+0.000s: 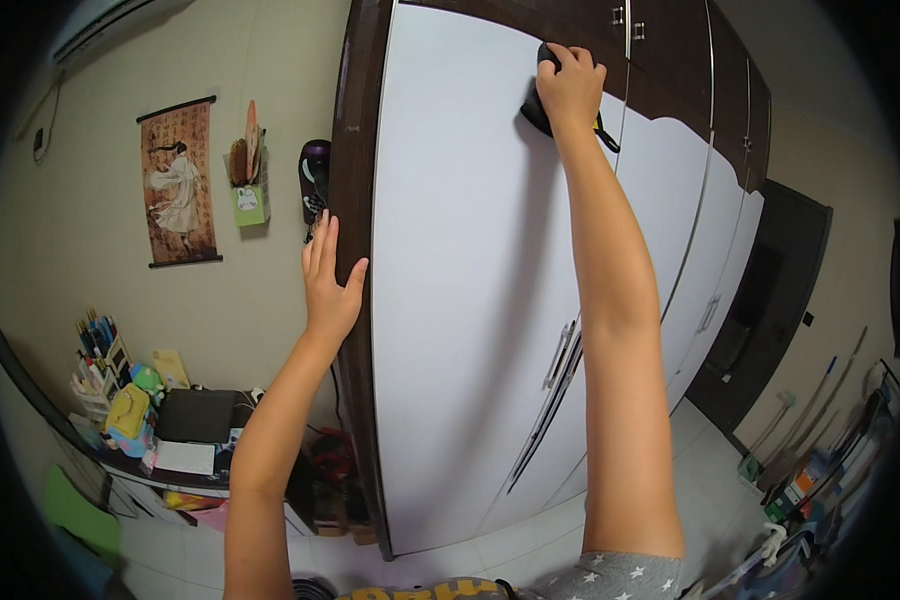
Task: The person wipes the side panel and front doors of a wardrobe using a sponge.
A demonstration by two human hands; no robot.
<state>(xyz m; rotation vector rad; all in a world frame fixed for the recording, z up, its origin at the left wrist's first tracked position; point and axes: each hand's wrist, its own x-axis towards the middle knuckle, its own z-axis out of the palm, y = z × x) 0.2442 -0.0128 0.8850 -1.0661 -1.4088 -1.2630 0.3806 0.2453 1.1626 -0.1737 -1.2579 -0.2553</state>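
Note:
My right hand [574, 86] is raised high and grips a black pad [536, 110] with a bit of yellow and a strap loop at its lower right. The pad is against the upper part of a white wardrobe door [465, 247]; its exact kind cannot be told. My left hand [328, 289] holds nothing. Its fingers point up and its thumb is spread, with the palm at the dark brown side panel [356, 225] of the wardrobe. Below my right forearm, a metal handle [560, 354] shows on the door.
Left of the wardrobe hang a hair dryer [315, 176], a green holder with brushes [250, 206] and a scroll picture [180, 187]. A desk below carries a black laptop [193, 415], a white keyboard [185, 457] and pens. Mops [810, 397] lean by a dark door [765, 307] at right.

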